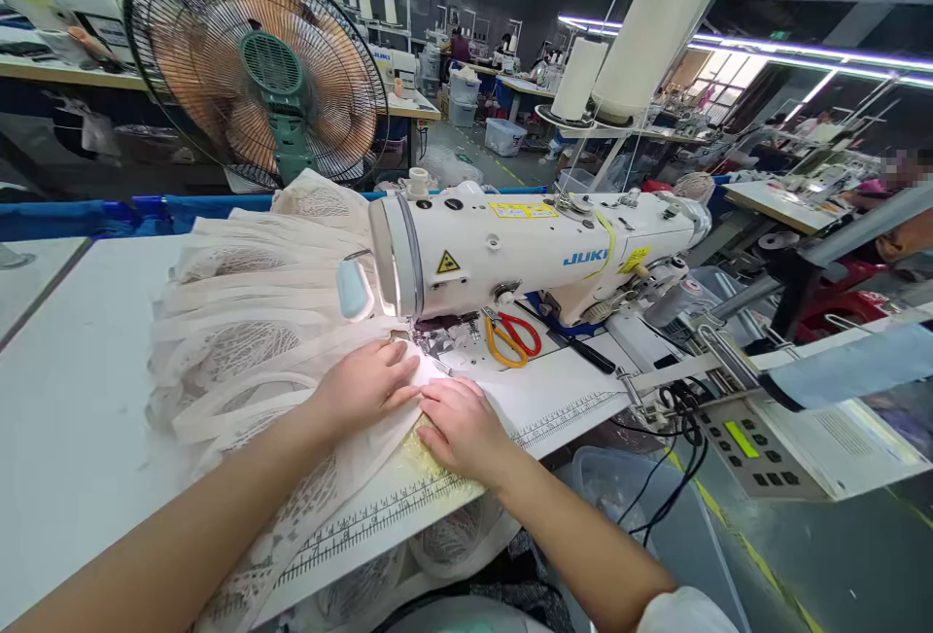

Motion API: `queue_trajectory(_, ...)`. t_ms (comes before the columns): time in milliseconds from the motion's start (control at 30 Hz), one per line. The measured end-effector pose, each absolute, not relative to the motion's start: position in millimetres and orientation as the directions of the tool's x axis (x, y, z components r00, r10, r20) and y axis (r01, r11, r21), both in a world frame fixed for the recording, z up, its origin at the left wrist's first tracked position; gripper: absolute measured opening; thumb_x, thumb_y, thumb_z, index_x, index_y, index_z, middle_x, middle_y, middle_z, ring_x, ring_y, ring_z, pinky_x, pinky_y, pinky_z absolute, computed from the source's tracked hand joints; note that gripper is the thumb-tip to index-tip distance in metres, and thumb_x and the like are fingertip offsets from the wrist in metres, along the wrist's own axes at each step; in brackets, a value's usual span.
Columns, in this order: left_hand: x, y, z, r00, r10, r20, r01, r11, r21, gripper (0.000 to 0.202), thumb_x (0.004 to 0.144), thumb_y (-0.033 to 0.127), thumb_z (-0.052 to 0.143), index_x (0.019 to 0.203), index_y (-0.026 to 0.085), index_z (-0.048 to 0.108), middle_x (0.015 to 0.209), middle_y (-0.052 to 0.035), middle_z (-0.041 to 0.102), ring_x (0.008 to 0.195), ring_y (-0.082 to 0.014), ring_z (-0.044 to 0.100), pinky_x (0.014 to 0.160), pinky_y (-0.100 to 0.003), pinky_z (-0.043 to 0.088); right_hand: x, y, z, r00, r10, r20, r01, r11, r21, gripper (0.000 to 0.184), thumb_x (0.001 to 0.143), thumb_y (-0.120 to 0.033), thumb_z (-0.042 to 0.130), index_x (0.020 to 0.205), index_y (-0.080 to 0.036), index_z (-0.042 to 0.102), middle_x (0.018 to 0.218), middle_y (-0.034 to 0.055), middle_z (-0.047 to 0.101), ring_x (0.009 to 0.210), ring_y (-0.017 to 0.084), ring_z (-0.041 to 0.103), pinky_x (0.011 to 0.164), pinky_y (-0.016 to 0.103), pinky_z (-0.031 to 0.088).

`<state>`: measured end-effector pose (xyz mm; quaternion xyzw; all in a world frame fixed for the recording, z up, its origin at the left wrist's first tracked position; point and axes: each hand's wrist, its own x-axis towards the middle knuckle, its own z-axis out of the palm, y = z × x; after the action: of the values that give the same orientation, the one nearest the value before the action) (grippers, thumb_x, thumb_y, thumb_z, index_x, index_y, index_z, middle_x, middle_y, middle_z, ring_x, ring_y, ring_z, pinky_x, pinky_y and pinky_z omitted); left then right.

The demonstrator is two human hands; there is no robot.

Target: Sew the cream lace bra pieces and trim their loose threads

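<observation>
A cream lace garment [252, 341] lies bunched in several folds left of the white sewing machine [473, 244]. Its near part runs under the machine head at the needle. My left hand [368, 380] rests flat on the cloth just before the needle, fingers stretched out and thumb apart. Close beside it, my right hand [463, 424] has bent fingers and thumb closed on the garment's edge; the pinched bit is mostly hidden. Under that hand shows a yellowish patch [423, 458] on the table. Snips with red and orange handles [514, 339] lie right of the needle.
A large fan [255, 59] stands behind the table. Thread cones [656, 30] rise behind the machine. A black-handled tool [590, 353] lies by the machine bed, and a control box [809, 443] hangs at right. Printed rulers [386, 511] follow the front edge. Below is a clear bin [656, 507].
</observation>
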<state>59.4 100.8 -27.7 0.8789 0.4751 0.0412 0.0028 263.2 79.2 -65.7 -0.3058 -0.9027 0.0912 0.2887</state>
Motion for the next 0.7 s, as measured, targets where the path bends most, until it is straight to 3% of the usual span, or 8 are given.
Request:
queue_trajectory(267,60.3,93.0,-26.8,0.538,0.842,0.042,0.841,-0.539,0.047,0.051,0.092,0.053,0.034,0.118,0.017,0.059,0.114,-0.0155,0.061,0.099,-0.0284,0.057,0.079,-0.039,0.049,262.9,79.7,-64.4,-0.642,0.569,0.514,0.45,0.822,-0.349,0.015,0.084,-0.026,0.052,0.088,-0.018,0.064,0.093,0.0054,0.07,0.091,0.019,0.062,0.089,0.037,0.042)
queue_trajectory(433,63.5,96.5,-26.7,0.53,0.846,0.052,0.846,-0.532,0.03,0.053,0.092,0.052,0.035,0.122,0.014,0.058,0.127,-0.0177,0.058,0.108,-0.0307,0.055,0.089,-0.042,0.047,262.5,79.3,-64.1,-0.629,0.602,0.491,0.468,0.798,-0.379,0.017,0.084,-0.027,0.052,0.093,-0.018,0.064,0.101,0.0058,0.07,0.099,0.02,0.06,0.093,0.038,0.04)
queue_trajectory(700,68.6,102.4,-23.4,0.525,0.851,0.03,0.851,-0.525,0.003,0.054,0.092,0.049,0.036,0.123,0.009,0.058,0.119,-0.0191,0.062,0.104,-0.032,0.056,0.087,-0.043,0.049,262.6,80.1,-67.0,-0.61,0.615,0.5,0.511,0.787,-0.345,0.021,0.085,-0.029,0.052,0.098,-0.018,0.064,0.112,0.0082,0.067,0.113,0.023,0.056,0.1,0.04,0.038)
